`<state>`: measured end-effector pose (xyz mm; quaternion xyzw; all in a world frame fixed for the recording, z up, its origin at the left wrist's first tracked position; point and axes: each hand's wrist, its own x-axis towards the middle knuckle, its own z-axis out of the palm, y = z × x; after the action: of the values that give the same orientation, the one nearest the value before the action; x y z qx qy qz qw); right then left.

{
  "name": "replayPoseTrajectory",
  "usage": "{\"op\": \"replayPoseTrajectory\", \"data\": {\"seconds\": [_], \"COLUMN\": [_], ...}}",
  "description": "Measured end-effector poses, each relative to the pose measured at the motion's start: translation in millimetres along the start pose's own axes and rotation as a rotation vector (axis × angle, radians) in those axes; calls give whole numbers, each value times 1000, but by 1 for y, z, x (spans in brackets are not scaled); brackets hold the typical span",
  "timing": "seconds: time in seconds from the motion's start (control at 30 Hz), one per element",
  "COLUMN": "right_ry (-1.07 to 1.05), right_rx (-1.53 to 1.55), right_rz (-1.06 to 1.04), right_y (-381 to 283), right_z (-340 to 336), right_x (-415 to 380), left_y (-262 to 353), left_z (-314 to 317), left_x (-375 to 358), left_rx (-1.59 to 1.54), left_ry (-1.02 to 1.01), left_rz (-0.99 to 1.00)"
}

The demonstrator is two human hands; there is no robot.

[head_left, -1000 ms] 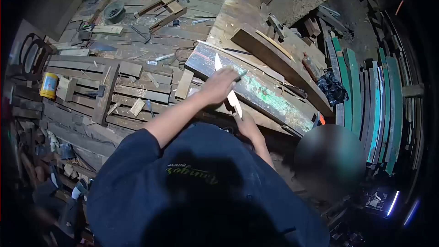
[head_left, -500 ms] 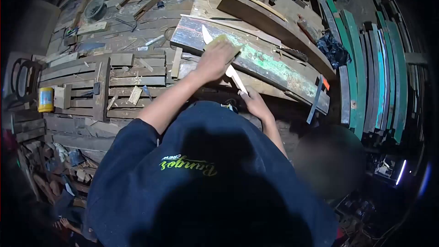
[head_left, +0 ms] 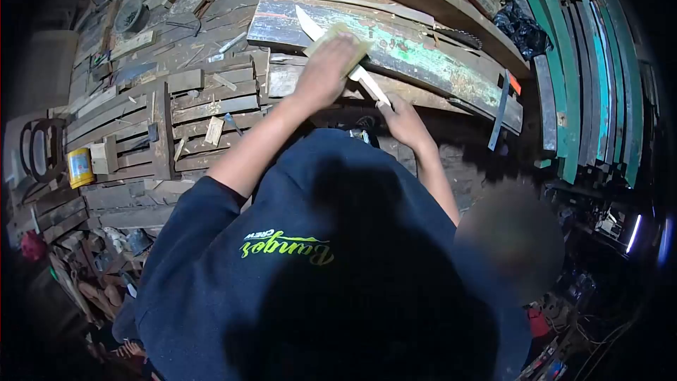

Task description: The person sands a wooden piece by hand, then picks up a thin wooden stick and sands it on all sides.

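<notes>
A pale knife-shaped wooden piece (head_left: 308,25) lies slantwise across a worn board with green paint (head_left: 412,53), its pointed tip toward the upper left. My left hand (head_left: 324,74) presses a yellowish sheet that looks like sandpaper (head_left: 360,49) around the middle of the piece, fingers closed over it. The stretch under that hand is hidden. With my right hand (head_left: 407,123) I grip the narrow lower end of the piece, just off the board's near edge. A dark metal square with an orange part (head_left: 500,113) rests over the board's right end.
Behind the board lies a thick brown beam (head_left: 423,0). Green planks (head_left: 557,63) are stacked at right, near a black plastic bag (head_left: 520,28). On the slatted floor at left stands a yellow can (head_left: 80,167). Another person's hand (head_left: 129,349) shows at lower left.
My left hand is still over the knife-shaped piece with the sheet, shifted slightly along it. My right hand keeps its grip. The whole view has shifted a little.
</notes>
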<state>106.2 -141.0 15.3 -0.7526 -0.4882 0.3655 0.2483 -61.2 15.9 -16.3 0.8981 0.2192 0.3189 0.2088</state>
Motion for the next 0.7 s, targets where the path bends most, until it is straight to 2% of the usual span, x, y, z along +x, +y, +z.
{"op": "replayPoseTrajectory", "data": {"seconds": [0.07, 0.13, 0.23, 0.3, 0.33, 0.43, 0.47, 0.53, 0.57, 0.6, 0.7], "right_ry": [-9, -24, -16, 34, 14, 1, 7, 9, -50, -109, -93], "right_rx": [11, 10, -13, -26, -46, -85, -58, -37, -63, -88, -82], "right_rz": [6, 75, 80, 20, 27, 51, 64, 77, 153, 226, 254], "right_y": [-3, -9, -14, -9, -12, -17, -14, -11, -11, -12, -32], "right_z": [1, 4, 7, 11, 8, 7, 9, 10, 11, 13, 12], "right_x": [-3, -8, -9, -7, -6, -3, -2, 0, 1, 3, -3], "left_y": [10, -11, -64, -83, -78, -16, 4, 13, 5, -9, -58], "left_z": [0, -6, -26, -29, -19, -1, 5, 1, -3, -7, -27], "left_x": [-7, -3, 19, 25, 20, -5, -14, -16, -12, -4, 23], "left_rx": [-51, -30, 90, 159, 148, 59, 73, 60, 49, 60, 139], "left_ry": [-73, -114, 218, 270, 262, 53, -88, -108, -126, -30, 144], "left_rz": [55, 21, -121, -202, -193, -119, -58, -12, -17, -40, -193]}}
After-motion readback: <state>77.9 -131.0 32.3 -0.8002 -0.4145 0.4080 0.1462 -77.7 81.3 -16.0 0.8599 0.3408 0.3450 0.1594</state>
